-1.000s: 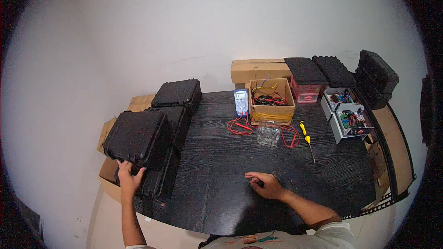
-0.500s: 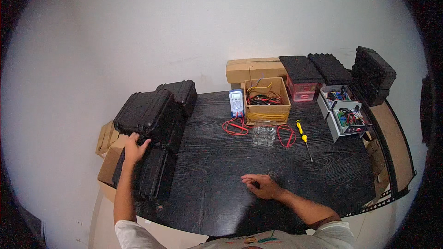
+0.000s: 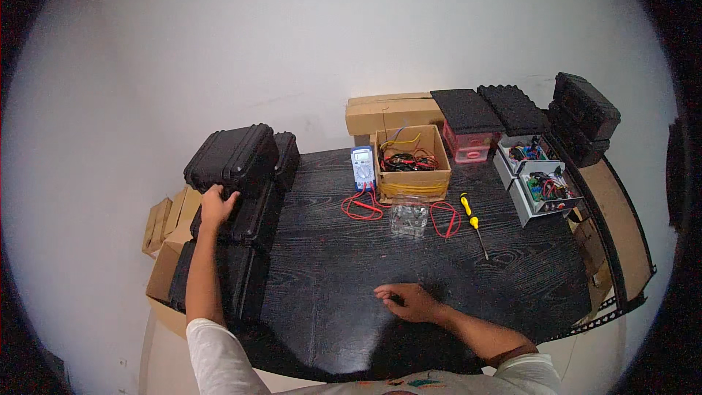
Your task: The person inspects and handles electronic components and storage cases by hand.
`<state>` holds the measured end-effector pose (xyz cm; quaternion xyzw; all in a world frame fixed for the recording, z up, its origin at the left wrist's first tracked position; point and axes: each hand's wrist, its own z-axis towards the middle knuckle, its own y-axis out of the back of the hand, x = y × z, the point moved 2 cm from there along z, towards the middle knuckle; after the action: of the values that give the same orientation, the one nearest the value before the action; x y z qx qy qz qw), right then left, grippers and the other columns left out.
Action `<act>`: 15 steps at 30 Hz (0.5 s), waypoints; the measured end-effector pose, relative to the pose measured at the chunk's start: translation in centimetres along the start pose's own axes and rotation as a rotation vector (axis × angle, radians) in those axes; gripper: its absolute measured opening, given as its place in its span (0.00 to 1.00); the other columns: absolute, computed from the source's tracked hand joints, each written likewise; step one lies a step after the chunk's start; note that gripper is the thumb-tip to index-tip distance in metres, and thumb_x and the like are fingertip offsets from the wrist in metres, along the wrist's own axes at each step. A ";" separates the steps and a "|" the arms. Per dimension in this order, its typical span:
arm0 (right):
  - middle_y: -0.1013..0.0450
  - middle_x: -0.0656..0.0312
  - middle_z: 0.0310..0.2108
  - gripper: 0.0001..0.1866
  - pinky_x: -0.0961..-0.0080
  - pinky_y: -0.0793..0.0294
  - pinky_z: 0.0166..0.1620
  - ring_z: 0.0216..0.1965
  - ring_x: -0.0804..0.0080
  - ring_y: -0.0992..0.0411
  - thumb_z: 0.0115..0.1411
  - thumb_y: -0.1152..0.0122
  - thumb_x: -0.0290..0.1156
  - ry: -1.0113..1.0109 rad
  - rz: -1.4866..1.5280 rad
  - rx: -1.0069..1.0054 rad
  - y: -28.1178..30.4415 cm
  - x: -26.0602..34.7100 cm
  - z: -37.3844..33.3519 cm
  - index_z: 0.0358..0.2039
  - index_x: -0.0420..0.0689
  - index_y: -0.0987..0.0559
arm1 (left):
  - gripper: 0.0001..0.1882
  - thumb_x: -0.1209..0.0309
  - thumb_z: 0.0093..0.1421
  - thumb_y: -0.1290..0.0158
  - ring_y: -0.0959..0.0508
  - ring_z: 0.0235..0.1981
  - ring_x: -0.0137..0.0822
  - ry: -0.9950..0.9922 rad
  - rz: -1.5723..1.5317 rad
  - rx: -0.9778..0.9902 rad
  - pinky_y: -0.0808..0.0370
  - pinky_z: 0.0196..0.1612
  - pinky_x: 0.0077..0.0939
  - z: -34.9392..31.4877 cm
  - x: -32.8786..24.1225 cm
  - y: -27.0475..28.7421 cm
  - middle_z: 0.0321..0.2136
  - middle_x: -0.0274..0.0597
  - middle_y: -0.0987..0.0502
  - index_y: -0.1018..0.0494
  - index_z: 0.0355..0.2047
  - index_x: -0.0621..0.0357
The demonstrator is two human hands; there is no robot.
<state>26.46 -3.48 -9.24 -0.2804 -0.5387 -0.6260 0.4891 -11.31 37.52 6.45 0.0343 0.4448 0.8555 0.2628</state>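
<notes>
My left hand (image 3: 217,207) is closed on the near side of a black hard case (image 3: 230,152), at its handle. The case sits tilted up over another black hard case (image 3: 254,212). A further black case (image 3: 219,271) stands nearer to me, below my left forearm. Over the front middle of the black table (image 3: 329,300), my right hand (image 3: 409,302) holds nothing, its fingers loosely stretched to the left. Farther off are a clear plastic tray (image 3: 409,217), a yellow-handled screwdriver (image 3: 474,224) and a blue-and-white multimeter (image 3: 363,169) with red leads.
An open cardboard box (image 3: 414,189) of cables stands at the back. Right of it are a red drawer box (image 3: 469,145), a black foam sheet (image 3: 510,110), grey boxes with wired circuit boards (image 3: 545,184) and stacked black cases (image 3: 583,121). Cardboard boxes (image 3: 164,267) lie at the left.
My left hand has raised the near side of the top case away from the case beneath. The view has shifted slightly. My right hand stays nearly in place.
</notes>
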 end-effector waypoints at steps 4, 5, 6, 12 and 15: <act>0.20 0.55 0.49 0.20 0.64 0.20 0.54 0.49 0.64 0.19 0.66 0.40 0.29 0.020 -0.066 0.001 -0.3 -0.7 0.0 0.58 0.45 0.24 | 0.28 0.53 0.53 0.30 0.19 0.40 0.58 0.020 0.034 -0.058 0.23 0.42 0.46 1.6 0.3 -1.7 0.36 0.59 0.19 0.20 0.39 0.68; 0.20 0.55 0.49 0.20 0.63 0.20 0.53 0.48 0.63 0.19 0.66 0.40 0.29 0.022 -0.089 0.004 -0.4 -0.6 0.0 0.58 0.45 0.24 | 0.28 0.53 0.53 0.30 0.19 0.40 0.58 0.018 0.030 -0.055 0.23 0.42 0.46 1.9 0.0 -2.1 0.36 0.59 0.19 0.20 0.39 0.68; 0.20 0.54 0.48 0.19 0.62 0.20 0.53 0.48 0.61 0.19 0.66 0.39 0.30 0.024 -0.112 0.007 -0.4 -0.6 0.0 0.58 0.45 0.23 | 0.29 0.52 0.53 0.30 0.19 0.40 0.58 0.029 0.026 -0.051 0.23 0.42 0.47 2.3 -0.2 -2.4 0.36 0.59 0.20 0.20 0.39 0.69; 0.20 0.53 0.48 0.17 0.62 0.20 0.53 0.47 0.59 0.19 0.66 0.39 0.30 0.058 -0.116 0.004 0.0 0.2 0.3 0.55 0.44 0.22 | 0.29 0.51 0.53 0.30 0.19 0.40 0.58 0.066 0.019 0.004 0.23 0.43 0.47 4.8 -0.5 -3.9 0.35 0.58 0.20 0.21 0.37 0.70; 0.20 0.53 0.48 0.16 0.62 0.20 0.53 0.47 0.59 0.19 0.66 0.39 0.30 0.047 -0.117 -0.007 0.0 0.5 0.1 0.54 0.44 0.21 | 0.29 0.51 0.53 0.30 0.19 0.40 0.58 0.060 -0.008 0.006 0.23 0.44 0.47 5.8 -0.4 -4.7 0.35 0.58 0.20 0.21 0.36 0.70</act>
<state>26.26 -3.51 -8.81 -0.2356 -0.5403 -0.6619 0.4632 -7.33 43.80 6.35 0.0077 0.4553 0.8537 0.2526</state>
